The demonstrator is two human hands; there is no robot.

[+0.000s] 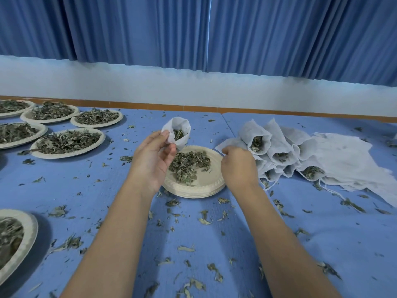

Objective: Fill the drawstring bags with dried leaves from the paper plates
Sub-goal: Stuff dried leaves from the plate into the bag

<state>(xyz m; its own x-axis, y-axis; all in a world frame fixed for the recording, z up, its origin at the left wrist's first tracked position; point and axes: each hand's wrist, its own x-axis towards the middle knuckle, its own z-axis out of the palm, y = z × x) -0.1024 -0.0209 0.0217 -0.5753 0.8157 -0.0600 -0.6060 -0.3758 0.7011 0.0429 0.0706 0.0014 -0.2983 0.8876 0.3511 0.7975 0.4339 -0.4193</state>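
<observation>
Pinches the rim of a white drawstring bag (177,134) between thumb and fingers of the left hand (154,155), mouth open, some leaves inside, just above the paper plate (193,188). Curls the right hand (238,166) knuckles-up at that plate's right rim; cannot tell whether it grips anything. Shows dried leaves (189,166) heaped on the plate between the 2 hands, filled bags (268,151) piled just right.

Packing workroom: leaf plates (64,155), filled bags (247,130), curtains (129,29).
</observation>
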